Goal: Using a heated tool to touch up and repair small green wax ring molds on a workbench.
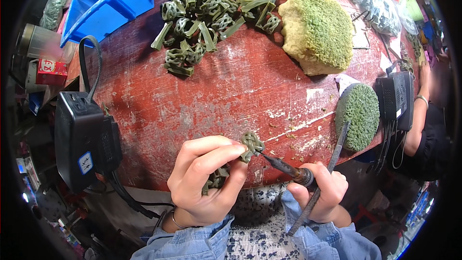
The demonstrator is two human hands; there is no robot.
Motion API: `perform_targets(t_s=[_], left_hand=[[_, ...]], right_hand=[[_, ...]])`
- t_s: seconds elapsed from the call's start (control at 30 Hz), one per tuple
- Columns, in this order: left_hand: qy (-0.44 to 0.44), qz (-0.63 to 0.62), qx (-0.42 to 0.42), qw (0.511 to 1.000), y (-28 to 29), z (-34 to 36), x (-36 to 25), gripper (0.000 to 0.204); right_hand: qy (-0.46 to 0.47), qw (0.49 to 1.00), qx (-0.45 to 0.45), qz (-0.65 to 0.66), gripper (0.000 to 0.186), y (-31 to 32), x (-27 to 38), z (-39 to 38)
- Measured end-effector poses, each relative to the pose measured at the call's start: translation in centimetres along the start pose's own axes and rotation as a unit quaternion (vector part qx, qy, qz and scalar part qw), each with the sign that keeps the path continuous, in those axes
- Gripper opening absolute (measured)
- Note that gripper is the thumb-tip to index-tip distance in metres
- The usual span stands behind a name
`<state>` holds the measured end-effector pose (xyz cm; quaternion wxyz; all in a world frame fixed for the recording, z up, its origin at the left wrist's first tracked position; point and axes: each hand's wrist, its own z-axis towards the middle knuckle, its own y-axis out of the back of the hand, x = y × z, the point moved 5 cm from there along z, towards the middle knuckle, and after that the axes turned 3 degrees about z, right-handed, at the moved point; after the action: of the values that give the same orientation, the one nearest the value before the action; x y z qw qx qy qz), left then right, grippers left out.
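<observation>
My left hand (pixel 204 178) is closed, pinching a small dark-green braided piece (pixel 252 144) that looks like wax. More green bits (pixel 217 179) are tucked against its palm. In my right hand (pixel 325 192) is a pen-shaped tool (pixel 288 167) with a dark pointed tip, which meets the lower right side of the braided piece. A long grey metal file (pixel 337 151) also crosses the right hand, slanting from beside a round green sponge (pixel 358 115) down toward my sleeve. Several similar green braided pieces (pixel 207 5) lie heaped at the far side of the red table (pixel 211 96).
A large yellow-green sponge block (pixel 317 31) stands at the back right. Black boxes with cords flank the work, one at left (pixel 79 139) and another at right (pixel 397 96). A blue tray (pixel 113 5) is at far left. Another person's arm (pixel 418 115) shows at the right edge.
</observation>
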<state>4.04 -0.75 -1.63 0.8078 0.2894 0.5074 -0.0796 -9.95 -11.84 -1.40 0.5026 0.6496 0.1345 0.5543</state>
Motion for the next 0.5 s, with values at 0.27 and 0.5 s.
perform_targets(t_s=[0.27, 0.5], left_hand=[[0.001, -0.004, 0.000, 1.000, 0.06, -0.06, 0.04, 0.025], [0.005, 0.002, 0.002, 1.000, -0.01, 0.02, -0.10, 0.025]], right_hand=[[-0.004, 0.999, -0.016, 0.036, 0.040, -0.06, -0.34, -0.31], [-0.002, 0.999, -0.012, 0.046, 0.039, 0.06, -0.40, -0.17]])
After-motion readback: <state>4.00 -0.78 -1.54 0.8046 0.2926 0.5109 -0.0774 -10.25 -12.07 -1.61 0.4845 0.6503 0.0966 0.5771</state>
